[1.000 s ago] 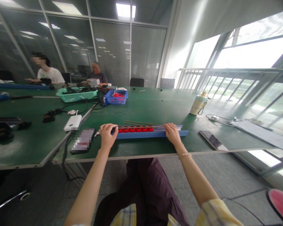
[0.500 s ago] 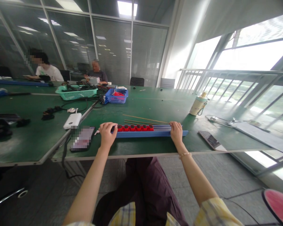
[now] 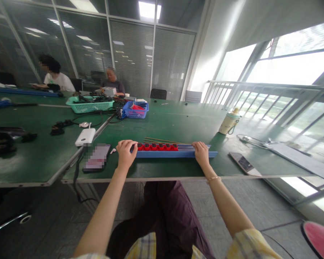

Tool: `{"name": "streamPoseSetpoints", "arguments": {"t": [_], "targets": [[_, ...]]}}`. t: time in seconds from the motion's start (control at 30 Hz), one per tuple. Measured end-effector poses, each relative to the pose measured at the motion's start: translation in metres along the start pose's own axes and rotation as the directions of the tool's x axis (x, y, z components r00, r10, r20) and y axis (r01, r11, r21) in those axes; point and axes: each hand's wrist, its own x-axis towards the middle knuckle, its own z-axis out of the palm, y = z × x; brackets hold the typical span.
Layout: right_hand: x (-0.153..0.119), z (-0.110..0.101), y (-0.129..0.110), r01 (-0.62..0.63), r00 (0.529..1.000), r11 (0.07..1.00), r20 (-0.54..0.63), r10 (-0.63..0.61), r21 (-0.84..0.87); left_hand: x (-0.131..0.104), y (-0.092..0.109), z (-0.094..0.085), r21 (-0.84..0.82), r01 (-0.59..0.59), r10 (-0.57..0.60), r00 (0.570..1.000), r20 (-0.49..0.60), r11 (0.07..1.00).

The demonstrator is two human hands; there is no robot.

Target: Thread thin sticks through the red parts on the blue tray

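A long blue channel-shaped rail [image 3: 167, 154] lies across the table in front of me. Along its left and middle part sits a row of several red blocks [image 3: 154, 147] with dark tops. My left hand [image 3: 126, 154] is closed around the rail's left end, thumb and fingers by a dark piece beside the first red block. Near the right end, my right hand [image 3: 202, 154] grips the rail from above with fingers curled over its far edge. Its fingertips are partly hidden. Just behind the rail lie thin tan sticks [image 3: 162, 140].
Left of the rail are a phone [image 3: 97, 157] and a white power bank [image 3: 85, 137]. To the right are another phone [image 3: 244, 163] and a bottle [image 3: 229, 122]. Green [image 3: 91, 106] and blue baskets [image 3: 136, 113] stand farther back. Two people [image 3: 59, 82] sit across the table.
The longest stick, which reached toward my right hand behind the others, no longer shows there. Both hands keep their places on the rail. The view has shifted slightly.
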Motion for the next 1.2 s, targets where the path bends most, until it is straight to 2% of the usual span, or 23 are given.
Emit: {"name": "streamPoseSetpoints", "arguments": {"t": [0.2,0.27,0.33,0.4,0.5,0.67,0.77,0.83,0.87,1.03,1.2], "targets": [[0.012,0.001,0.006,-0.020,0.996,1.000,0.088,0.019,0.005,0.000,0.001,-0.001,0.002,-0.011,0.011,1.000,-0.006,1.000],[0.021,0.002,0.010,-0.042,0.988,0.999,0.150,0.037,0.033,0.000,0.001,-0.001,0.002,-0.011,0.011,1.000,-0.006,1.000],[0.034,0.004,0.015,-0.030,0.962,0.996,0.274,0.006,0.083,0.000,0.000,-0.001,0.000,-0.013,0.013,1.000,-0.011,1.000],[0.048,0.006,0.022,-0.021,0.918,0.992,0.395,-0.029,0.123,0.001,0.000,0.000,-0.003,-0.019,0.019,1.000,-0.014,1.000],[0.068,0.010,0.031,-0.099,0.861,0.987,0.508,0.021,0.126,0.001,-0.001,0.001,-0.005,-0.023,0.023,1.000,-0.015,1.000],[0.089,0.019,0.039,-0.311,0.673,0.934,0.734,0.086,0.175,0.001,-0.001,0.001,-0.005,-0.015,0.015,1.000,-0.012,1.000],[0.099,0.022,0.038,-0.341,0.576,0.936,0.806,0.138,0.084,0.001,-0.001,0.002,-0.008,-0.019,0.019,1.000,-0.007,1.000],[0.105,0.025,0.035,-0.299,0.504,0.953,0.841,0.196,-0.043,0.001,-0.001,0.002,-0.008,-0.021,0.021,1.000,-0.008,1.000],[0.107,0.027,0.034,-0.285,0.486,0.955,0.846,0.217,-0.081,0.002,-0.001,0.002,-0.008,-0.019,0.019,1.000,-0.011,1.000],[0.110,0.042,0.027,-0.244,0.456,0.949,0.841,0.293,-0.198,0.002,0.000,0.001,-0.006,-0.012,0.012,1.000,-0.006,1.000],[0.108,0.049,0.025,-0.197,0.484,0.947,0.815,0.318,-0.253,0.002,0.001,0.001,-0.005,-0.002,0.002,1.000,0.002,1.000]]}}
